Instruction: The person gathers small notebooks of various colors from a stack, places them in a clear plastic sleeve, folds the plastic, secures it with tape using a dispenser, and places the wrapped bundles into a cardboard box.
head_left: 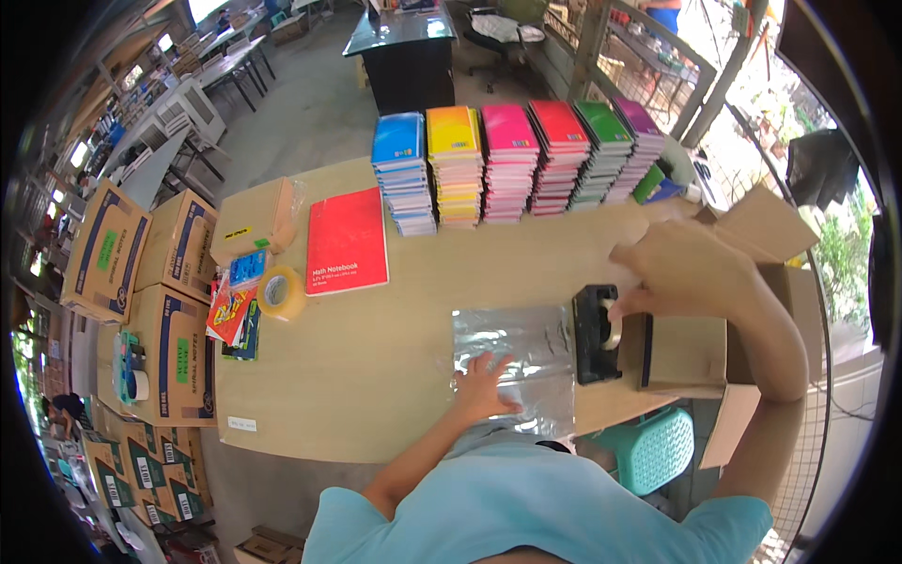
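A clear plastic bag (540, 362) lies flat at the table's near edge. My left hand (484, 387) rests on it with spread fingers, holding nothing. To the right of the bag stands a black tape dispenser (592, 362) with a roll of tape in it. My right hand (684, 268) is raised over and beside the dispenser, thumb and forefinger apart, with the thumb close to the tape roll. Nothing shows between those fingers; the other fingers are partly hidden. A large red notebook (348, 242) lies flat, left of the bag.
Several stacks of coloured notebooks (507, 164) line the table's far side. An open cardboard box (691, 352) sits right, above a green stool (662, 451). Closed cartons (169, 352) are piled left, near a wide tape roll (280, 292) and small colourful packets (233, 315).
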A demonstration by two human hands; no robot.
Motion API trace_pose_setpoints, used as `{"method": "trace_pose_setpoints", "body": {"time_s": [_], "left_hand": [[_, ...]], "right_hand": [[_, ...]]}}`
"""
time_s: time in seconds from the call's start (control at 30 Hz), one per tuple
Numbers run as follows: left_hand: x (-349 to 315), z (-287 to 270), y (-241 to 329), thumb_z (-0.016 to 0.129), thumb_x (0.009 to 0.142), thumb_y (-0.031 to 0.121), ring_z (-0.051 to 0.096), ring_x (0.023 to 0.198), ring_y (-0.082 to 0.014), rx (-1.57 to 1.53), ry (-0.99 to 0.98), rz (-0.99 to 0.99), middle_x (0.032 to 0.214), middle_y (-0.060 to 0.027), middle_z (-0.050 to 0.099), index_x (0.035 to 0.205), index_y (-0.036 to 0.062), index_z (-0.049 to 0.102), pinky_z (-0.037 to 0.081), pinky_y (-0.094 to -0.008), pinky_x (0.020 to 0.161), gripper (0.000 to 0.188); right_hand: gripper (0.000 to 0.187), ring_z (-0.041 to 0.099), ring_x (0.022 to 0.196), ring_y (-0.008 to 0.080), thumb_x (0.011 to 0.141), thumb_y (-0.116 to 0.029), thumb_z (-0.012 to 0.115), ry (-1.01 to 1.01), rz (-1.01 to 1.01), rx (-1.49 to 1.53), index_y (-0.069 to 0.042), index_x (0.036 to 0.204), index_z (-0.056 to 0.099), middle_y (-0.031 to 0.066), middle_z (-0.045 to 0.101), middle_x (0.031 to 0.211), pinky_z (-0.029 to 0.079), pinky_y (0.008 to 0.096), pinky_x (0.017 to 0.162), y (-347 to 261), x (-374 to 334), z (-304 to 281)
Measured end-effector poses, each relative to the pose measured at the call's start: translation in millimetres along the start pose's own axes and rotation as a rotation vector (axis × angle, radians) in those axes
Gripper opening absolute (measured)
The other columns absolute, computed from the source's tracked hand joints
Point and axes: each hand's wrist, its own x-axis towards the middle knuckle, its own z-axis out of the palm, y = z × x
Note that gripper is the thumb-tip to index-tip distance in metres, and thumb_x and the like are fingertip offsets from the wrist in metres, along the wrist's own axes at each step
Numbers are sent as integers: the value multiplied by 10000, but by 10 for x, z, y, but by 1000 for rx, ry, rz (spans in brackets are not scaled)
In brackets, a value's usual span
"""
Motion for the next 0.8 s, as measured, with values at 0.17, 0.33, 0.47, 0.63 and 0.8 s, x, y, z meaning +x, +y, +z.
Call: {"method": "trace_pose_setpoints", "body": {"time_s": [0.17, 0.33, 0.47, 0.63, 0.8], "left_hand": [[846, -978, -1039, 744, 802, 413, 658, 792, -289, -847, 570, -150, 808, -47, 686, 1105, 66, 653, 519, -404, 773, 470], [1841, -2781, -1907, 744, 824, 281, 624, 916, -233, -283, 1174, -300, 1010, -107, 657, 1086, 58, 668, 493, -362, 769, 352], [2417, -3013, -2321, 783, 783, 260, 660, 781, -218, -445, 887, -283, 838, -106, 693, 1007, 21, 701, 521, -348, 707, 337], [2607, -2875, -2450, 804, 763, 193, 654, 681, -135, -807, 809, -321, 803, -75, 705, 978, -2, 707, 529, -278, 553, 306], [2471, -2988, -2420, 796, 778, 217, 656, 697, -143, -867, 776, -361, 851, -80, 700, 1003, -1, 697, 534, -285, 566, 329]], "right_hand": [[506, 643, 950, 354, 818, -484, 667, 3, -484, -43, -94, 1140, 654, 146, 684, 910, 489, 474, 811, 151, 867, 211], [303, 639, 984, 315, 808, -391, 672, 397, -261, 396, -96, 809, 737, 147, 682, 881, 513, 441, 831, -300, 2862, 244], [316, 596, 1037, 347, 827, -342, 679, 900, -116, 545, -43, 913, 733, 179, 618, 1055, 531, 452, 786, -578, 4036, 162], [398, 556, 1121, 363, 771, -262, 719, 530, 386, 637, -78, 1124, 698, 166, 492, 1291, 508, 470, 841, -864, 4259, -92], [369, 575, 1116, 346, 780, -239, 714, 630, 567, 847, -70, 1107, 692, 168, 514, 1278, 519, 454, 792, -1022, 4354, -201]]}}
